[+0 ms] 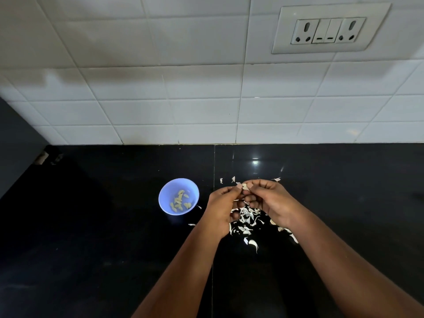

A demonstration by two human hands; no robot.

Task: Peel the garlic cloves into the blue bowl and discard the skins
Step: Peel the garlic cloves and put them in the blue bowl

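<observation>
A small blue bowl (165,194) stands on the black counter and holds several peeled garlic cloves (179,200). Just right of it my left hand (221,206) and my right hand (271,200) meet above the counter, both pinching one garlic clove (245,186) between their fingertips. A heap of white garlic skins (246,220) lies under and between the hands, partly hidden by them.
Loose skin flakes (233,179) are scattered beyond the hands and near the bowl. The black counter (103,226) runs back to a white tiled wall (183,106) with a socket plate (328,29). A dark panel (16,145) stands at the left.
</observation>
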